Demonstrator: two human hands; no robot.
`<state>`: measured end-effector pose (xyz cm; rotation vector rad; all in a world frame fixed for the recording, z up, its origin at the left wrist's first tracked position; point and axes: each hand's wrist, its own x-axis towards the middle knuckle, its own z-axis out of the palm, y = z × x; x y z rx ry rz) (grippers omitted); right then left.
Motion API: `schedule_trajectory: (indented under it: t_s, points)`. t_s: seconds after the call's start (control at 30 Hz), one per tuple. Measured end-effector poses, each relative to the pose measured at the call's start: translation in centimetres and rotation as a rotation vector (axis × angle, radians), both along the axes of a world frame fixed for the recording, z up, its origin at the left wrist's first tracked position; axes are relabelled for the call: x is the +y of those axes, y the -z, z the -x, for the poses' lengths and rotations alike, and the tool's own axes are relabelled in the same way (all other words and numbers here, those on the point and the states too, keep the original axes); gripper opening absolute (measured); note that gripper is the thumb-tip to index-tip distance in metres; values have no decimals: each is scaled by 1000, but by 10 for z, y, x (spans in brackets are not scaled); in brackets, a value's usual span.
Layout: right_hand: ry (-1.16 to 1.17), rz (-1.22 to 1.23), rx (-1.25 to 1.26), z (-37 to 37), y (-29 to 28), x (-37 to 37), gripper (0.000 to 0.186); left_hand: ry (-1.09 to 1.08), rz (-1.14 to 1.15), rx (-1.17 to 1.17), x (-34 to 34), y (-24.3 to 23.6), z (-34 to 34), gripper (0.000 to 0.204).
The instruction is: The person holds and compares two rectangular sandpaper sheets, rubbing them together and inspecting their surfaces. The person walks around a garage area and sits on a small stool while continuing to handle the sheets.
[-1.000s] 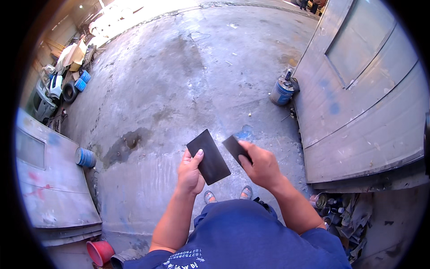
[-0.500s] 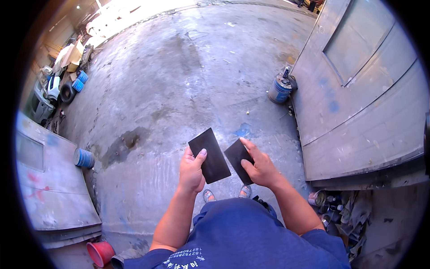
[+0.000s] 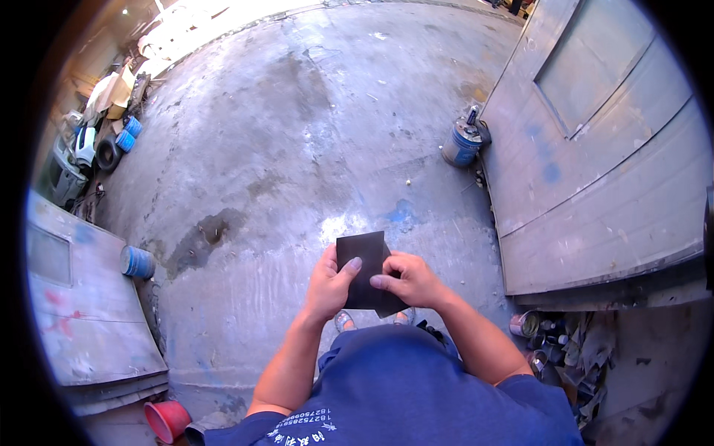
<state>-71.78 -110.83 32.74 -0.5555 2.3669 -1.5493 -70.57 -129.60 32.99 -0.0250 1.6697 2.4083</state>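
In front of my body I hold two thin, dark, rectangular sheets that look like sandpaper. My left hand is closed on the larger-looking front sheet, its thumb lying flat across the face. Behind that one, mostly covered, is the back sheet, with a lower corner sticking out at the right. My right hand has curled fingers at the right edge of the pair, and its thumb tip presses on the front sheet. The right fingertips are partly hidden.
A blue bucket stands by a grey metal door on the right. Left are a second door panel, a blue can, a red basin and a tire. Paint cans and scraps lie at lower right.
My hands have come together. The two sheets were apart and tilted; now they overlap, the left one turned upright in front of the right one.
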Motion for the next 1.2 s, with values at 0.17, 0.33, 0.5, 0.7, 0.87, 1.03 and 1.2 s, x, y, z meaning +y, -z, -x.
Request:
schedule_trajectory:
  t_s: [0.17,0.33,0.5,0.7,0.87,1.03,1.2]
  points:
    - [201,39,-13,20,-16,5,23,157,143,-3,-13,-8,2,26]
    - [357,117,46,46,-32,29,34,244,198,-64,-18,-9,2,19]
    - [11,42,307,45,-24,19,21,243,405,58,-20,9,0,17]
    - [-121,-80,153,32,-28,0,21,264,598,122,-11,7,1,22]
    - [-92,-56,161,26,-23,1,21,185,630,163,-11,6,-2,25]
    - [2,-50,74,12,-12,19,23,61,664,109,-22,6,-3,25]
    - [202,44,-18,5,-8,28,28,-189,311,-10,-52,28,10,43]
